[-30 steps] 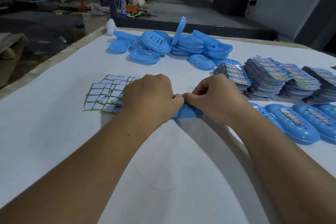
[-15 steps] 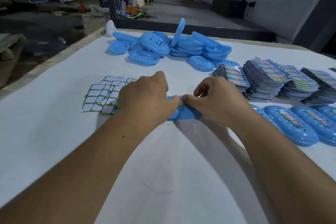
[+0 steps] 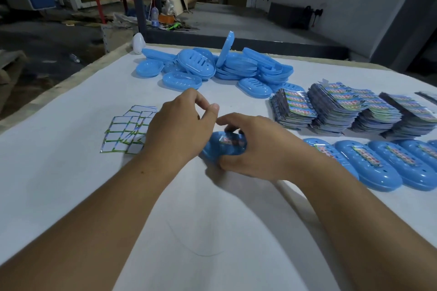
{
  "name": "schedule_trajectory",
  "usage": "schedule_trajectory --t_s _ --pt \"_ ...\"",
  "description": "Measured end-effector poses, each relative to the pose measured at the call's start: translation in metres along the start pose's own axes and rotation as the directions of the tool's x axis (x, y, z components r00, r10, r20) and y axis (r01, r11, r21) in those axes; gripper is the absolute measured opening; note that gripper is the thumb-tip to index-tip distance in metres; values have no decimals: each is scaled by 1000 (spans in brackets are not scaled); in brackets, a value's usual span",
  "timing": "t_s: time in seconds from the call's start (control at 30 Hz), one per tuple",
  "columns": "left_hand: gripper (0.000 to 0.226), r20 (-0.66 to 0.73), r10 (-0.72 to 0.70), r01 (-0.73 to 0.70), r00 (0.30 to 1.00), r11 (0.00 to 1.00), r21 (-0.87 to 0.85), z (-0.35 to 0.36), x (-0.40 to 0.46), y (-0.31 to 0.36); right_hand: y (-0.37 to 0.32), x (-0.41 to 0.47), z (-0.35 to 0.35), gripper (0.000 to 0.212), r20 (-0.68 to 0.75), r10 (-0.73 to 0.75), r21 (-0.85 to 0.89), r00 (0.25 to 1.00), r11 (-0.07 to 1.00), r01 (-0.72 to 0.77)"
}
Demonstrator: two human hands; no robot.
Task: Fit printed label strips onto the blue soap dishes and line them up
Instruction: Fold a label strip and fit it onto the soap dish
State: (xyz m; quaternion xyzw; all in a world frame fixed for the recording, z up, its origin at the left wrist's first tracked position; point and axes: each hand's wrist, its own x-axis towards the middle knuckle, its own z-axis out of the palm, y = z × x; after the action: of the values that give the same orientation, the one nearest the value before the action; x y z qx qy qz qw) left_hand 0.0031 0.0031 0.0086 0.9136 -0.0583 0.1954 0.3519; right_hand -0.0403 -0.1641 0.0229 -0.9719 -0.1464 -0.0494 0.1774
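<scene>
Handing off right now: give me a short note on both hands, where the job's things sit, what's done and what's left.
Right hand: grips the soap dish in work at centre table; a label strip lies across its top.
Left hand: raised beside that dish, thumb and fingers loosely curled, holding nothing that shows.
Done: a row of labelled dishes lined up at the right.
Left: set this dish at the row's end, then work through the pile of bare dishes at the far side.
Supplies: stacks of printed labels behind the row; small white cards to the left.
</scene>
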Motion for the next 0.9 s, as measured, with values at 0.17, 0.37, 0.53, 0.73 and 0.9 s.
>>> schedule_trajectory --t_s 0.17,0.37,0.53,0.73,0.9 --pt "23 -4 10 -10 1000 1000 15 0 -2 1 3 -14 -10 68 -8 176 -239 984 956 -172" --pt "21 36 -13 11 999 999 39 0 -3 2 12 -22 -20 62 -57 257 -305 965 915 -262" --pt "22 30 -9 8 1000 999 37 0 -5 4 21 -29 -32 65 -88 344 -317 935 880 -354" --pt "21 42 -12 11 999 1000 28 0 -6 4 30 -30 -35 55 -24 414 -294 910 867 -402" --pt "21 59 -26 24 998 999 32 -1 -5 5 39 -30 -40 44 35 446 -245 894 872 -425"
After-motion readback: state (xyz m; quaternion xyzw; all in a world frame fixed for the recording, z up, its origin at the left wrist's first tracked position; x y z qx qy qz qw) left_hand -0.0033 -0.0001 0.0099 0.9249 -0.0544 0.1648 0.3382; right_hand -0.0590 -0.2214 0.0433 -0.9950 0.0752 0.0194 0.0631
